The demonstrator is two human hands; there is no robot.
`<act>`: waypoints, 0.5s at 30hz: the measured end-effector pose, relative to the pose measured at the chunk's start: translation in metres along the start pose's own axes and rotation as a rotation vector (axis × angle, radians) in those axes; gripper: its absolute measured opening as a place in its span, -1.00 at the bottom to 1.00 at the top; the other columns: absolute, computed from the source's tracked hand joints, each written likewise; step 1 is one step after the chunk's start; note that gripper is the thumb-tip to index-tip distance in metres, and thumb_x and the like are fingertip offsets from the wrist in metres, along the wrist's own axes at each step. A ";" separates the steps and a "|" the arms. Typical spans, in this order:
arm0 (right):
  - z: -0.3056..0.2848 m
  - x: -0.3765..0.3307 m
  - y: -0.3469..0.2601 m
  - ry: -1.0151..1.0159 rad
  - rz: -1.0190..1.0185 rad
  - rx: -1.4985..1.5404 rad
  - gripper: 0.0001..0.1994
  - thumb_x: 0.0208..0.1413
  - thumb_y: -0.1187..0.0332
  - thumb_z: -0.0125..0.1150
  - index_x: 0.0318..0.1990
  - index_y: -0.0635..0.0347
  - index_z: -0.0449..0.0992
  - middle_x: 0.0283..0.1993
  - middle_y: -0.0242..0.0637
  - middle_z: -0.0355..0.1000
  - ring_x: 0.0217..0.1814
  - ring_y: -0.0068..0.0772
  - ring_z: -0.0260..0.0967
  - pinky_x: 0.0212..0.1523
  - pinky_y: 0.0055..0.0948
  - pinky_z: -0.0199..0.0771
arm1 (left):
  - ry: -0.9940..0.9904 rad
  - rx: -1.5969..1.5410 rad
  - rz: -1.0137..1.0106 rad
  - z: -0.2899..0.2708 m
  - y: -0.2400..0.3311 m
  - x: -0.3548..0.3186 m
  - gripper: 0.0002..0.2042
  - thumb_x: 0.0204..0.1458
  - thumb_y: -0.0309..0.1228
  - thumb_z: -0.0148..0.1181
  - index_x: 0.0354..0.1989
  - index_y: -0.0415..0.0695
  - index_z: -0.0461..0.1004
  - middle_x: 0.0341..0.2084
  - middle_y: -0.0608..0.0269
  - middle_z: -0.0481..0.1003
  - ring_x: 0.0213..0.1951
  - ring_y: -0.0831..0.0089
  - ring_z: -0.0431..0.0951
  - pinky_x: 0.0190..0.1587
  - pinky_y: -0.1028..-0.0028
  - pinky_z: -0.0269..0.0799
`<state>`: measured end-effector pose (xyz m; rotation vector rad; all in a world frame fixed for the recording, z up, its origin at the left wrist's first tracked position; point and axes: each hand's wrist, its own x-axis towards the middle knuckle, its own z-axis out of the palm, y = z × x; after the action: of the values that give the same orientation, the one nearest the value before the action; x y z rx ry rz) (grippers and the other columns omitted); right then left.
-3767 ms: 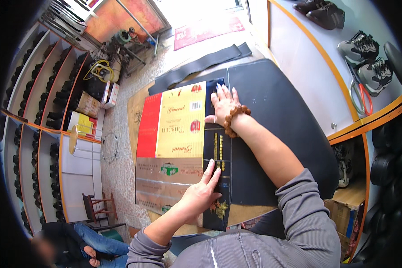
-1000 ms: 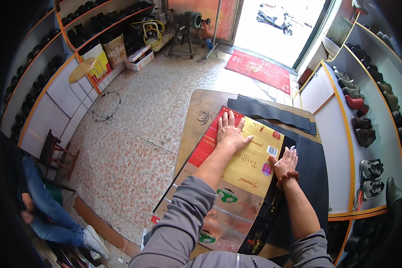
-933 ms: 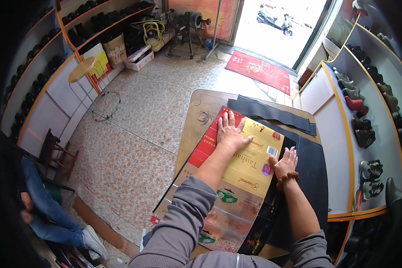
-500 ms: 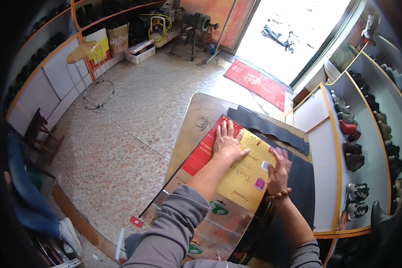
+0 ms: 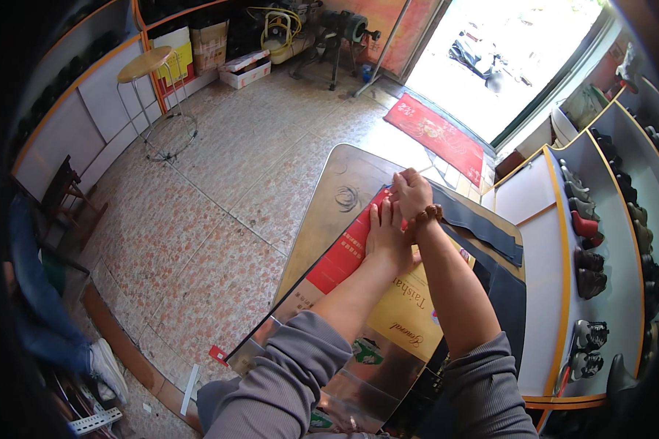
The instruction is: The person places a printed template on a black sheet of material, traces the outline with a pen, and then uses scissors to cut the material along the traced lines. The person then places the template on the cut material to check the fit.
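A printed card sheet (image 5: 403,307) in red, gold and silver lies on a dark flat sheet of material (image 5: 507,296) on the table. My left hand (image 5: 388,238) presses down on the card with fingers stretched out, near its far end. Just beyond it, my right hand (image 5: 411,194) is closed in a pinch at the card's far corner, its forearm reaching across the gold part. A thin pale tip seems to stick out by its fingers; what it holds I cannot make out. Dark strips (image 5: 483,223) lie on the table's far right side.
The brown tabletop (image 5: 322,219) shows a scribbled dark ring at its far left. Shoe shelves (image 5: 611,293) stand close on the right. A round stool (image 5: 145,64) is at the far left, and a seated person's jeans leg (image 5: 40,293) at the left edge. A red mat (image 5: 436,135) lies by the doorway.
My right hand has moved from the card's right edge to its far corner and closed into a pinch. My left hand stays flat on the card, slightly shifted. The view has tilted a little.
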<state>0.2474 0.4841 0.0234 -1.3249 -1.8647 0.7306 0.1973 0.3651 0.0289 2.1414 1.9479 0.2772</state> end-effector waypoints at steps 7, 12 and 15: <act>-0.002 0.002 0.003 -0.008 0.038 -0.063 -0.79 0.14 0.25 0.14 -0.33 0.23 0.49 -0.45 -0.11 0.52 -0.36 -0.10 0.49 -0.27 -0.24 0.44 | -0.051 -0.052 0.001 -0.009 -0.001 -0.002 -0.22 0.03 0.17 -0.06 0.39 0.04 0.00 0.40 0.03 -0.19 0.41 -0.03 -0.26 0.39 -0.01 -0.40; -0.004 -0.002 -0.007 -0.025 -0.041 -0.162 -0.79 0.16 0.26 0.12 -0.32 0.23 0.49 -0.46 -0.16 0.52 -0.41 -0.20 0.48 -0.32 -0.29 0.44 | -0.051 -0.034 0.006 -0.008 -0.002 -0.001 -0.22 0.04 0.24 -0.11 0.39 0.08 0.02 0.40 -0.07 -0.21 0.41 -0.05 -0.29 0.38 -0.02 -0.47; -0.003 -0.001 -0.008 -0.019 -0.140 -0.257 -0.80 0.17 0.27 0.11 -0.31 0.25 0.48 -0.47 -0.20 0.52 -0.49 -0.38 0.46 -0.38 -0.39 0.44 | -0.050 -0.044 0.014 -0.005 -0.002 0.001 -0.20 0.03 0.24 -0.11 0.39 0.06 0.02 0.40 -0.07 -0.21 0.41 -0.05 -0.29 0.38 -0.02 -0.47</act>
<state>0.2454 0.4811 0.0310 -1.3284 -2.0970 0.4440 0.1940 0.3666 0.0328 2.1142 1.8826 0.2645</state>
